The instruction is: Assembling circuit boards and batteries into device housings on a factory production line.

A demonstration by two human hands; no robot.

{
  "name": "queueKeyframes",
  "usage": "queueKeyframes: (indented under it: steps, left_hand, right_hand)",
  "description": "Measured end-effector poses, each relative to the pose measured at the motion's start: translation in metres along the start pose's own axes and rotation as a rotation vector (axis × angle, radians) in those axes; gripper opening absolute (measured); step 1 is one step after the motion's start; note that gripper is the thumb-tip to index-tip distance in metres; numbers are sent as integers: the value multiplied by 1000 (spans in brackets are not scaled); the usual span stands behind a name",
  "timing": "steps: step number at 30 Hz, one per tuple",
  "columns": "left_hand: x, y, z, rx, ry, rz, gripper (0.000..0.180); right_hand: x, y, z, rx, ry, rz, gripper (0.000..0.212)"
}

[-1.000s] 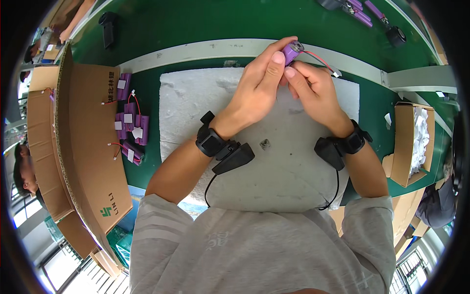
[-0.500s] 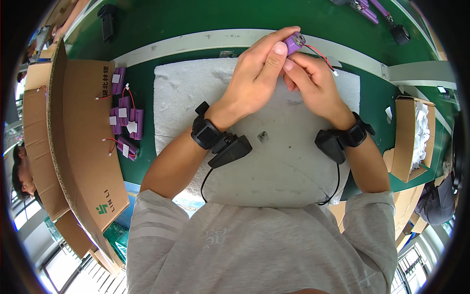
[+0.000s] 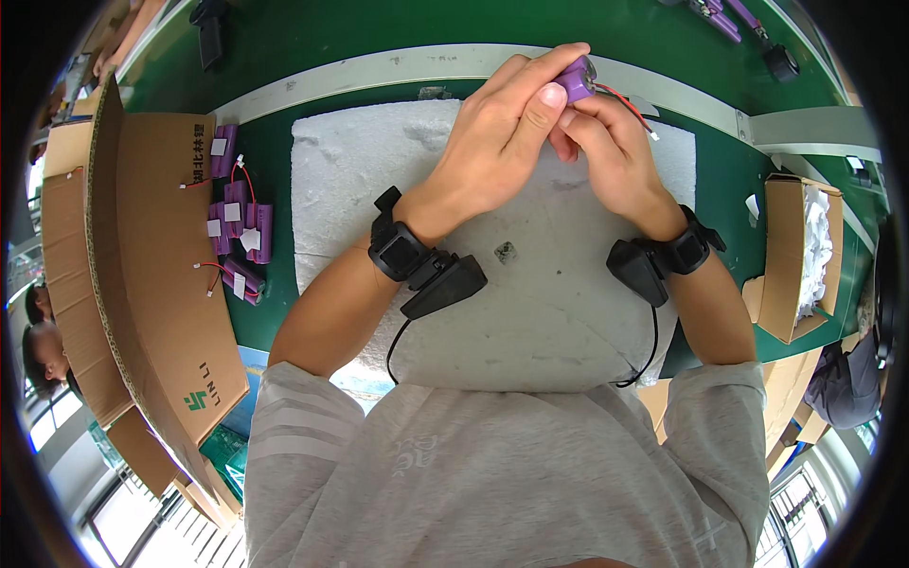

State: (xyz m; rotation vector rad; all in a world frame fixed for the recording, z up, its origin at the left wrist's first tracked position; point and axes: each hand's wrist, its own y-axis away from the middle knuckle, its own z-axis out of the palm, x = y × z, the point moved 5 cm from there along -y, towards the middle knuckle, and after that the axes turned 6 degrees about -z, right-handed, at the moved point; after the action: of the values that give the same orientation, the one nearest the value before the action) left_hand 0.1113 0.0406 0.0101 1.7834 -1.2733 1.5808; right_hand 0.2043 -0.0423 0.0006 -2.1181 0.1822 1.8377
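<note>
A purple battery pack [image 3: 575, 81] with red and black leads and a small white plug [image 3: 653, 135] is held up past the middle of the white foam pad [image 3: 346, 151]. My left hand [image 3: 502, 133] is closed round it, thumb on its near side and fingers along the far side. Just right of it, my right hand [image 3: 611, 151] is closed with its fingertips at the pack's lower end, close to the leads. The fingers hide much of the pack, and I cannot make out whether the right fingers pinch the pack or a lead.
Several purple battery packs [image 3: 233, 213] with white labels lie at the left beside a large cardboard box [image 3: 166, 246]. On the right stands a small cardboard box [image 3: 782, 256] holding white pieces [image 3: 814, 251]. A metal rail [image 3: 379, 78] crosses the green table behind the foam.
The battery pack has turned slightly in my fingers and shifted a little to the right. My right hand stays beside it, its fingers a little more curled.
</note>
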Motion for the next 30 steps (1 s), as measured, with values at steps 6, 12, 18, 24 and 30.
queueKeyframes:
  steps: [6,12,18,24,30]
  left_hand:
    - [1,0,-1,-11,37,-43,50]
    - [5,1,-2,51,148,-42,49]
    - [0,0,0,31,241,-75,50]
    - [3,0,-1,53,120,-21,51]
    - [-3,-1,-2,65,84,-13,50]
  right_hand:
    - [1,-1,-1,8,-39,-7,24]
    - [-1,-4,1,-70,66,-44,26]
    - [-1,-5,1,-71,88,-40,28]
    - [1,-2,3,-32,1,-17,30]
    - [1,-3,0,-110,28,1,30]
